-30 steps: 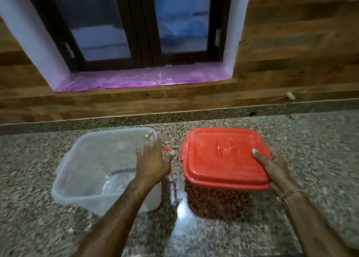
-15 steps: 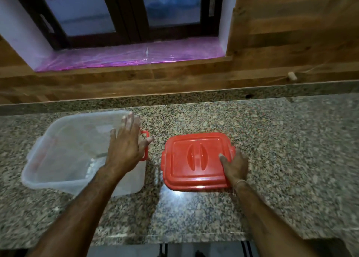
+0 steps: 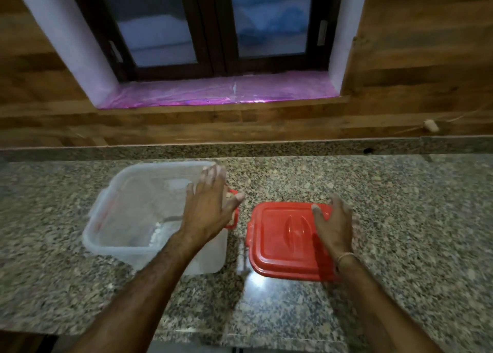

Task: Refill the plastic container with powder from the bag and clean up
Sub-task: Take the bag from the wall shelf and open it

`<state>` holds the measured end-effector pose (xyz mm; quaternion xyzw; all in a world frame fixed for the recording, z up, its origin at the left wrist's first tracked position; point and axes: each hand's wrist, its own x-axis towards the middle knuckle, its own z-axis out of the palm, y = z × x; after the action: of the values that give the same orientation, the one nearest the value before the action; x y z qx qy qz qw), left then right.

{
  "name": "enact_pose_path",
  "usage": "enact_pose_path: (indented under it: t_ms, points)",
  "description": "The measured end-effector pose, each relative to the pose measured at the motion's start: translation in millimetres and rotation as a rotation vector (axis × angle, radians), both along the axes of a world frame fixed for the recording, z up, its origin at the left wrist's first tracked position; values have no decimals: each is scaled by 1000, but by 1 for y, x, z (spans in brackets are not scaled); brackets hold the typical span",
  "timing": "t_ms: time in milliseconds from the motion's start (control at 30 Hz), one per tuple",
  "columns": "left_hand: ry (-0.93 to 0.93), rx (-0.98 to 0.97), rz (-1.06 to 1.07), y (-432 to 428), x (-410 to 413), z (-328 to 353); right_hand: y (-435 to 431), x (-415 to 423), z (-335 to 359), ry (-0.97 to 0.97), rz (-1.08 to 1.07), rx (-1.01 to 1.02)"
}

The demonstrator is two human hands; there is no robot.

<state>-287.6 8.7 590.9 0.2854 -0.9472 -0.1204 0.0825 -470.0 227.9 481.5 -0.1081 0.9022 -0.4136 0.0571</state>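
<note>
Your clear plastic container (image 3: 138,214) sits open on the bench (image 3: 400,219), holding only a few white bits at the bottom. The red lid (image 3: 282,240) lies just beside it. Your left hand (image 3: 208,208) hovers flat at the container's right rim, grip spread; your right hand (image 3: 333,227) grips the lid's right edge.

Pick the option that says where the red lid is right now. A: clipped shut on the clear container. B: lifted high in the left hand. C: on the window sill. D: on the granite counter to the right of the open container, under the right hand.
D: the red lid lies on the granite counter beside the open clear container, with the right hand on it.
</note>
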Motion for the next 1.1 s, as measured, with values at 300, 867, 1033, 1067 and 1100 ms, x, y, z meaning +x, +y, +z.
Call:
enact_pose_path:
  t_ms: [300,867,1033,1067,1100]
  points:
    - [47,-175,82,-96,118,64,-166,98,159,287,377,-299]
    - [194,-315,480,-335,415,223,-464,348,333,559,911,-234]
    - [181,-388,567,-392,452,285,-544,375,377,578,1050,-272]
    - [188,-391,593,-403,460,297,-563,381,387,577,1084,-281]
    - [202,-400,614,-415,467,309,-581,387,400,580,1107,-287]
